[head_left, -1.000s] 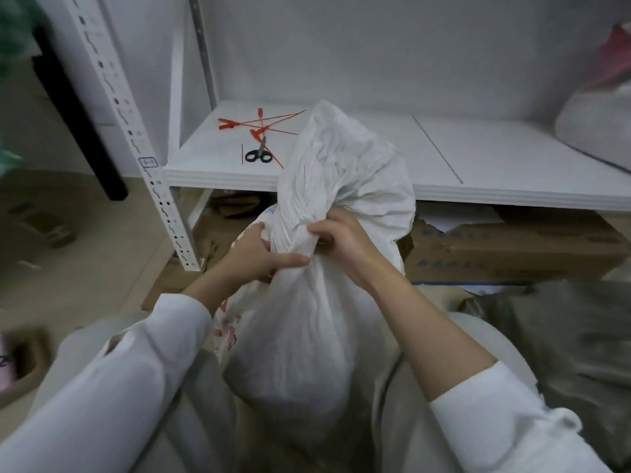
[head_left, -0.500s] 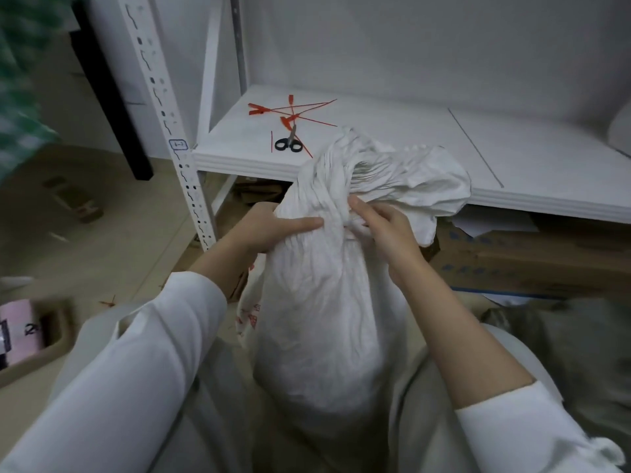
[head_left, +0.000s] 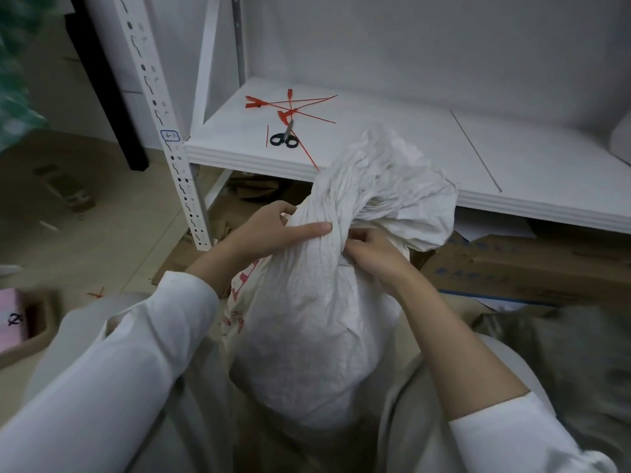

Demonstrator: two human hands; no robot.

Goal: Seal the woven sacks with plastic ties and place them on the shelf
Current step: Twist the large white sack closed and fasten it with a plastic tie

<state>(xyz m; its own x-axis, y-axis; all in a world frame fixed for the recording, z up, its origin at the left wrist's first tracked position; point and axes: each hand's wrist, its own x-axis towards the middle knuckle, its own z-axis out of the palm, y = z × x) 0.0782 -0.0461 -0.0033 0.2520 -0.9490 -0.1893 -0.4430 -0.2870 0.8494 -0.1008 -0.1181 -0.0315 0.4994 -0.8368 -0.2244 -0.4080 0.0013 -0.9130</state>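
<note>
The step in hand is judged to be the gathering of the mouth, before any tie is applied. The woven sack is stood upright on the floor between the person's knees, just in front of the shelf. Its top is bunched and twisted into a neck, with the loose end flopped over to the right. The neck is gripped by the left hand, with the thumb laid across the front of the twist. On the right side, folds of the same neck are pinched in the curled fingers of the right hand. No tie is seen on the neck.

The next move is likely to call for one hand to be freed while the twist is held by the other. The red plastic ties are scattered on the far left of the shelf, beside a pair of black-handled scissors, so a reach forward and left would be needed.

A small blue-edged label is fixed to the perforated shelf post; it appears to read "4-7", though not clearly. Red print is carried on the left side of the sack, but it is creased and cannot be read. Blue marks on the cardboard box under the shelf are too blurred to make out.
</note>
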